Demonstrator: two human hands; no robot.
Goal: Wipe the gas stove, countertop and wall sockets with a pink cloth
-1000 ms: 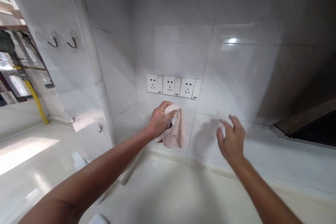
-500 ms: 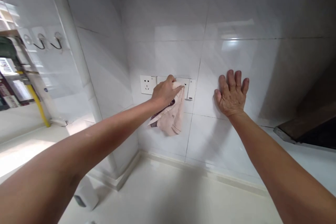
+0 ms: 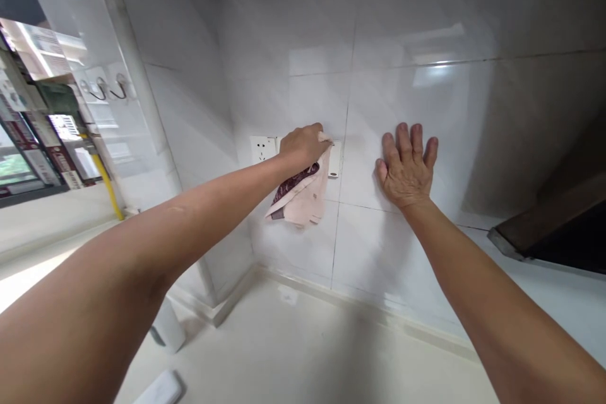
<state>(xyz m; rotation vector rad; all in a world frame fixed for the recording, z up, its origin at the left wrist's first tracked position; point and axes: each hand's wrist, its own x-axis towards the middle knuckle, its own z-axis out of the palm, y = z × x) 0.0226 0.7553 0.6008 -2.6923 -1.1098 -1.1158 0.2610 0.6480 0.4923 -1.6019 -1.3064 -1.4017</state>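
Observation:
My left hand [image 3: 302, 145] is closed round a pale pink cloth [image 3: 303, 196] and presses it on a row of white wall sockets [image 3: 263, 148]. The cloth hangs down from my fist and covers the middle sockets; only the leftmost socket and a switch at the right end [image 3: 334, 160] show. My right hand [image 3: 407, 167] lies flat on the white wall tile [image 3: 398, 88] to the right of the sockets, fingers stretched upward and holding nothing.
A white counter [image 3: 303, 353] runs below the tiled wall. A boxed-in pillar [image 3: 142, 76] with metal hooks [image 3: 108, 89] stands at the left, a yellow pipe [image 3: 106, 183] beyond it. A dark hood edge [image 3: 549, 227] juts in at the right. Small white objects [image 3: 163, 387] lie near the bottom left.
My left hand rose with the cloth from the tile below onto the sockets. My right hand went from hovering in the air to lying flat on the wall.

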